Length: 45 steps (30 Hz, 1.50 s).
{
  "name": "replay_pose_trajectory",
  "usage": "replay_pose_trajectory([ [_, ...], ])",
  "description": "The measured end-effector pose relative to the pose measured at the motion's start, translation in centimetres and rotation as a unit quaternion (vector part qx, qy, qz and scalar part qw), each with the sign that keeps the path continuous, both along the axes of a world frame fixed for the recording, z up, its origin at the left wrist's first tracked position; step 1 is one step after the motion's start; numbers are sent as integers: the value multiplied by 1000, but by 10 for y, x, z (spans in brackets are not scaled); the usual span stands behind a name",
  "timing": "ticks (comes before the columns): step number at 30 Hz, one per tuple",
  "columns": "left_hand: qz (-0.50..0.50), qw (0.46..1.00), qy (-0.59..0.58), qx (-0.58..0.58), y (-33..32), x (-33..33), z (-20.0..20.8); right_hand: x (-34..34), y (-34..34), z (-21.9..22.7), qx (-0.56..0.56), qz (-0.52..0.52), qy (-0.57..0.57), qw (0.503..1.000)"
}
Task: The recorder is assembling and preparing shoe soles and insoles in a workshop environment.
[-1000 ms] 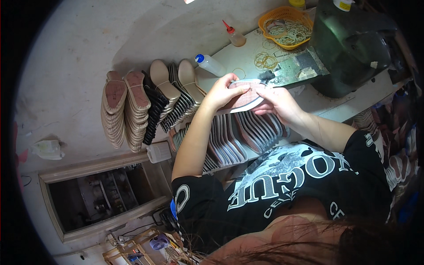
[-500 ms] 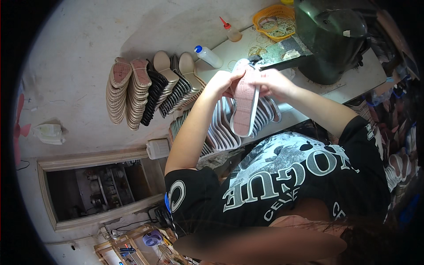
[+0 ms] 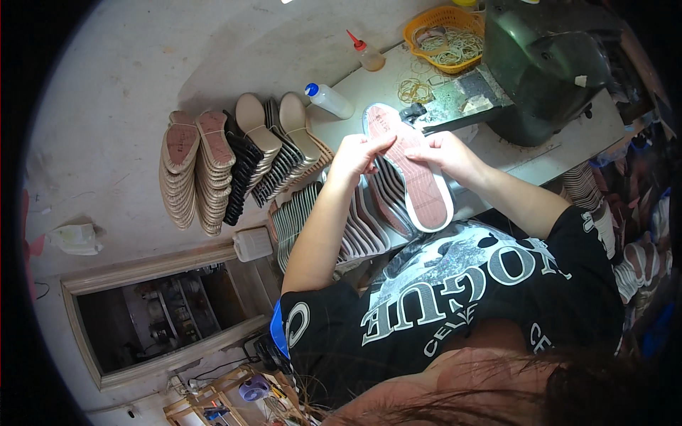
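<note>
In front of my chest I hold a shoe insole (image 3: 428,193) with a pinkish-red, patterned face and a white rim. My left hand (image 3: 355,157) grips its left edge, thumb pressed on the face and fingers underneath. From the right edge my right hand (image 3: 455,157) pinches it the same way, its thumb lying on the face. The fingers below the insole are mostly hidden. Its far end lies close to the small black part (image 3: 412,112) of a dark green machine, apparently a sewing machine (image 3: 543,60). Under and left of it stands a row of stacked insoles (image 3: 366,226).
Beige and black insole stacks (image 3: 181,167) lean by the wall. On the white table (image 3: 398,78) are a blue-capped bottle (image 3: 332,101), a red-tipped bottle (image 3: 371,58) and a yellow basket (image 3: 410,35) of loops. A white container (image 3: 253,243) stands left of the row.
The insole has turned, its near end swinging right and its face opening more toward the view. My right hand has come down to its right edge. The view has shifted slightly.
</note>
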State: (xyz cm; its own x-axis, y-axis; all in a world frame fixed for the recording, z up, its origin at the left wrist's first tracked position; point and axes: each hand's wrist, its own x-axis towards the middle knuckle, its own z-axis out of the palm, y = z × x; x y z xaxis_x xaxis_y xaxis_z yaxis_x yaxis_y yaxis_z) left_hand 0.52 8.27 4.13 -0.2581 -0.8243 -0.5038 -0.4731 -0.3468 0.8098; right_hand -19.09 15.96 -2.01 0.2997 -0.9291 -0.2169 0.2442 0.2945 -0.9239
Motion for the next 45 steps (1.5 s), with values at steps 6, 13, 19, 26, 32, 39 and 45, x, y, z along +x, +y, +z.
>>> replay_pose_trajectory([
  [6,38,998,32,-25,-1,-2,-8,-17,36,4,28,74,-56,995],
  [13,63,997,46,-4,-18,-3,-8,-10,58,9,131,95,-100,982],
  [19,17,1000,-12,23,-59,5,-12,8,42,22,149,1,-148,978],
  [26,-174,822,-191,-508,-105,3,-15,20,9,29,150,-64,-173,971],
  [32,-514,795,-72,-314,-117,-25,15,31,-2,32,154,-111,-170,967],
  [39,-571,778,-67,-255,-124,-21,11,28,-3,34,157,-116,-204,959],
  [45,-567,793,-39,-219,-119,-18,13,26,0,37,127,-92,-198,968],
])
